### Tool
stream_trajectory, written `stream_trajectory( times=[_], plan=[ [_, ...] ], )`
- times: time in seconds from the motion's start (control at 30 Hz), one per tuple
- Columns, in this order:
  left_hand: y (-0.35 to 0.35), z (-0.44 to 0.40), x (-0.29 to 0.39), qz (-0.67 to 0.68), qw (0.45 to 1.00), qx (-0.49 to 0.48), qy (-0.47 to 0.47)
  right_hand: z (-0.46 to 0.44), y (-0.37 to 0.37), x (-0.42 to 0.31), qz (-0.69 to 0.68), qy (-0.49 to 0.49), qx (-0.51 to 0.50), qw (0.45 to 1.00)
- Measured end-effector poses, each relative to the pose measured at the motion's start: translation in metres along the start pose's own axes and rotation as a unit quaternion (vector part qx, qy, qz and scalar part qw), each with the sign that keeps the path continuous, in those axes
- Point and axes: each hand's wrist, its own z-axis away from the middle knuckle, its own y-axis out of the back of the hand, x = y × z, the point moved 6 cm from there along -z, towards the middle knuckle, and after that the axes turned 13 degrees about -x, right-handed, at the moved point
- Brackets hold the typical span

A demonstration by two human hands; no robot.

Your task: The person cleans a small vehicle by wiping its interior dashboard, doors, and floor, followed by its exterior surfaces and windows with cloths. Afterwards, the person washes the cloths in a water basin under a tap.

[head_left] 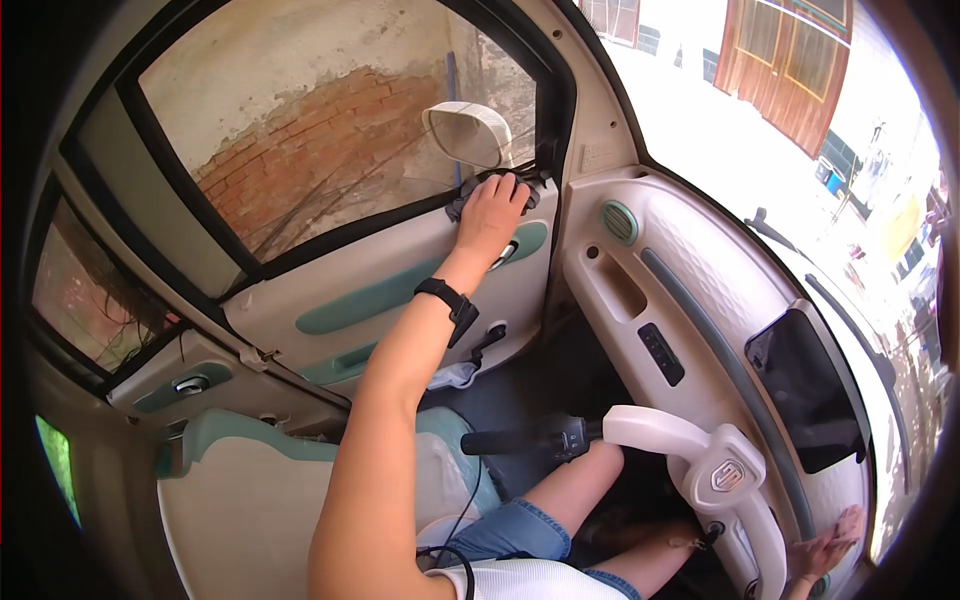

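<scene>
My left hand (492, 212), on the arm with a black wristwatch (450, 305), reaches to the top of the door panel below the window. Its fingers press on a bunched dark grey cloth (462, 203), partly hidden under the hand, by the window sill's front corner. The beige and green door (420, 262) has a handle just below the hand. My right hand (828, 550) rests at the far lower right against the dashboard (690, 235), fingers stretched out; part of it is cut off by the view's dark edge.
A white handlebar (728, 475) with a black grip (515, 440) stands over my legs. A dark screen (808, 390) sits on the dashboard. The window crank (488, 340) juts from the door. A beige and green seat (250, 490) lies at lower left. Outside stands a side mirror (468, 135).
</scene>
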Motion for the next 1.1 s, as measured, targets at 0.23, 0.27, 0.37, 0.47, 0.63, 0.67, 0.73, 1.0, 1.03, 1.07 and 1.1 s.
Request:
stream_trajectory(
  times=[0.23,0.27,0.37,0.47,0.63,0.67,0.73,1.0,1.03,1.07,1.1],
  plan=[
    [0.070,0.191,-0.133,-0.127,0.979,0.040,0.153,0.022,-0.029,0.032,0.084,0.114,0.085,0.986],
    [0.081,0.220,-0.153,-0.141,0.972,0.038,0.185,0.036,-0.058,0.063,0.163,0.112,0.097,0.975],
    [0.100,0.299,-0.200,-0.193,0.949,0.033,0.248,0.008,-0.010,0.018,0.084,0.150,0.093,0.981],
    [0.101,0.326,-0.201,-0.199,0.928,0.097,0.299,0.001,0.005,0.002,0.046,0.095,0.097,0.990],
    [0.031,0.381,-0.165,-0.085,0.891,0.104,0.434,-0.010,0.031,-0.021,0.080,0.104,0.173,0.976],
    [0.014,0.396,-0.154,-0.050,0.891,0.041,0.450,-0.011,0.029,-0.018,0.000,0.086,0.146,0.985],
    [-0.010,0.426,-0.149,-0.021,0.885,0.001,0.464,-0.012,0.033,-0.021,-0.078,0.067,0.119,0.988],
    [-0.055,0.316,-0.074,0.082,0.868,0.003,0.489,0.001,-0.004,0.013,0.020,0.041,0.100,0.994],
    [-0.074,0.290,-0.058,0.106,0.897,0.016,0.428,0.004,-0.008,0.018,0.025,0.039,0.104,0.994],
    [-0.086,0.261,-0.036,0.149,0.903,0.012,0.403,0.007,-0.011,0.020,0.042,0.046,0.102,0.993],
    [-0.103,0.233,-0.015,0.172,0.929,0.004,0.328,0.010,-0.014,0.021,0.058,0.054,0.100,0.992]
  ],
)
